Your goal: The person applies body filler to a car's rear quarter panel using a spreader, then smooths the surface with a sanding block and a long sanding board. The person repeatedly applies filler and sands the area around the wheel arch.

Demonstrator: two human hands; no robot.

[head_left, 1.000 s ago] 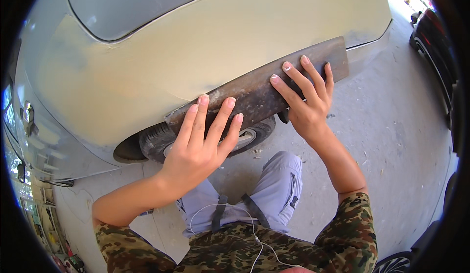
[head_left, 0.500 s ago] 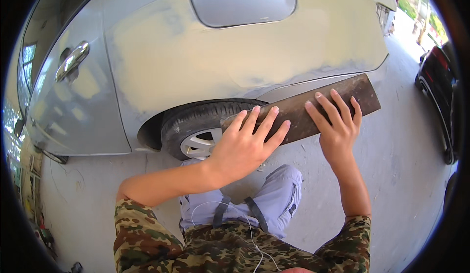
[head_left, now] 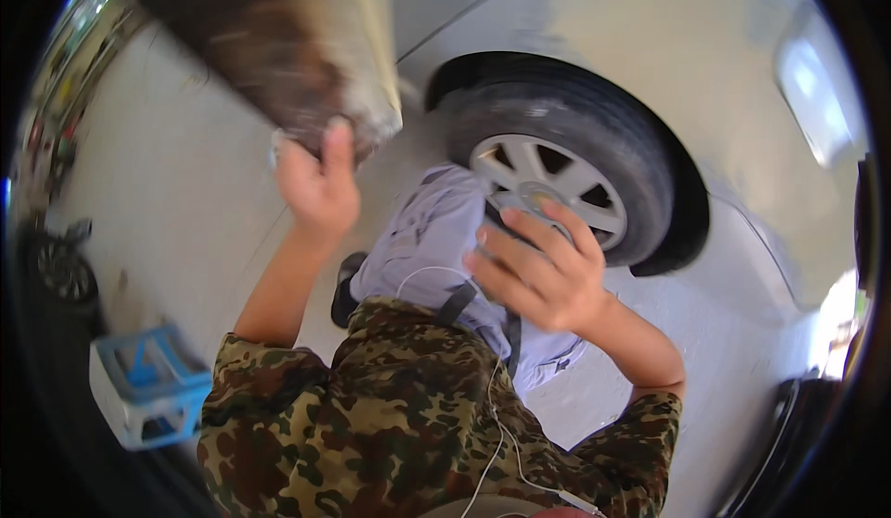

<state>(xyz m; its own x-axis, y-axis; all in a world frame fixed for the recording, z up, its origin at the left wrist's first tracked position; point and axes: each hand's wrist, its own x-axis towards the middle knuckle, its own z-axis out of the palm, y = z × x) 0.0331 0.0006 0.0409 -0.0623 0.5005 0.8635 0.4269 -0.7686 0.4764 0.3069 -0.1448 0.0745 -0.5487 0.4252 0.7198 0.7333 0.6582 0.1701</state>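
My left hand (head_left: 318, 187) is raised and grips the end of a long brown sanding board (head_left: 269, 63), which is blurred and points up toward the top left. My right hand (head_left: 543, 275) hangs free with its fingers apart, holding nothing, just in front of the car's wheel (head_left: 566, 161). The silver car body (head_left: 650, 26), with pale filler patches, fills the top right. My knee in light grey trousers (head_left: 432, 239) sits between the two hands.
A blue and white plastic stool (head_left: 148, 383) stands on the concrete floor at lower left. A small dark wheel (head_left: 60, 272) lies at the far left. A dark vehicle part (head_left: 798, 434) shows at the lower right edge.
Both hands lay flat on the board against the car panel. Now the right hand has come off it, the left swings the board away up left, and the view has turned.
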